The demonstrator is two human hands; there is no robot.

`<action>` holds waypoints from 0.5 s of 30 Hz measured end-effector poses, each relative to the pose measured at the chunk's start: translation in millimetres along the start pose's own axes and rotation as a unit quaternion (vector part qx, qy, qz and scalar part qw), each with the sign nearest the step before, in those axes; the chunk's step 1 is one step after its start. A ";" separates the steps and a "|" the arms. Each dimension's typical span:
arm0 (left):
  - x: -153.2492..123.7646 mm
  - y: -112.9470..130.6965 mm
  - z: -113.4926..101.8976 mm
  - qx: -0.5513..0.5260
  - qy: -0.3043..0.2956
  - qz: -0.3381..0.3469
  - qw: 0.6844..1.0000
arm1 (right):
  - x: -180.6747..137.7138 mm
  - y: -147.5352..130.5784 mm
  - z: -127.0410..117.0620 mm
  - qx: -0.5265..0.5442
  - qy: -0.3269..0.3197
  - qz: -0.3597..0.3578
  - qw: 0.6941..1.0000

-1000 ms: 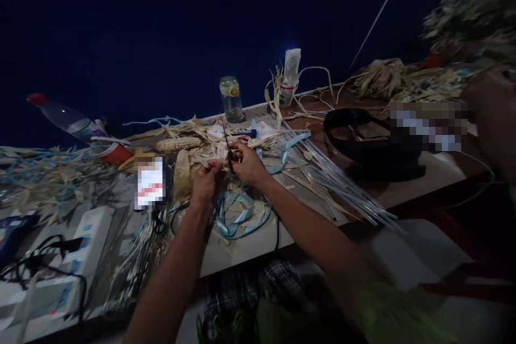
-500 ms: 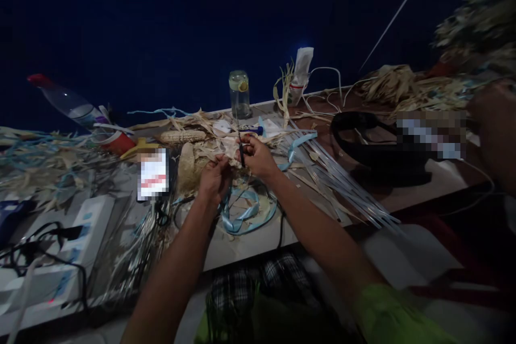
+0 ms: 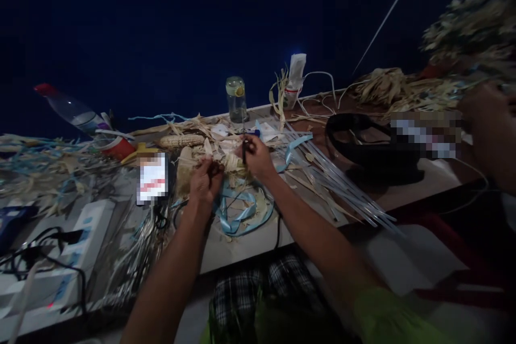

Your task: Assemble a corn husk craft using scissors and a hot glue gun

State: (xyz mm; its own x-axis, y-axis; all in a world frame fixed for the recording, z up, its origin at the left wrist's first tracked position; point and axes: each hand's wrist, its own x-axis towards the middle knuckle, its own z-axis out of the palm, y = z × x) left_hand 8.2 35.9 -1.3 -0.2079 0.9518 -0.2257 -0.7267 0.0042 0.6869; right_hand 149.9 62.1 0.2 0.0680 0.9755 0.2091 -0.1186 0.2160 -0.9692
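My left hand [image 3: 205, 181] is closed in a pinch on a pale strip of dried corn husk [image 3: 230, 162] held over the table. My right hand [image 3: 257, 157] is closed around small dark scissors [image 3: 244, 153], whose blades meet the husk between my two hands. Beneath my hands lies a coil of light blue ribbon [image 3: 242, 209]. A dried corn cob [image 3: 181, 141] rests just beyond my left hand among loose husks.
A glass jar [image 3: 236, 99] stands at the table's far edge. Clear plastic sticks [image 3: 342, 185] fan out to the right beside a black strap [image 3: 363, 145]. A power strip [image 3: 86, 231] with cables lies on the left. Another person's arm [image 3: 489, 129] shows at the right edge.
My right hand has lowered the scissors from an upright pose onto the husk. My left hand shifted slightly left and down with the husk.
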 end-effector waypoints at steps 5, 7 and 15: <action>-7.2 -10.5 6.9 0.014 -0.036 -0.015 0.999 | -18.3 7.4 20.9 -0.038 -0.073 -0.064 0.995; -10.0 -12.3 9.5 0.011 -0.057 -0.013 0.998 | -21.3 6.9 21.5 -0.038 -0.074 -0.062 0.995; -20.1 -6.0 12.4 0.064 -0.057 -0.054 0.995 | -20.0 3.0 13.4 -0.105 -0.063 -0.054 0.991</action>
State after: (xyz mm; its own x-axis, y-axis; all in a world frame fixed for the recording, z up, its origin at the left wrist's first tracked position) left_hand 24.9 20.6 7.7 -0.0515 0.9722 -0.2285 -0.6507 0.1409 0.7461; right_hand 135.0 43.8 -5.2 -0.0566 0.9477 0.3140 0.0914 0.3181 -0.9436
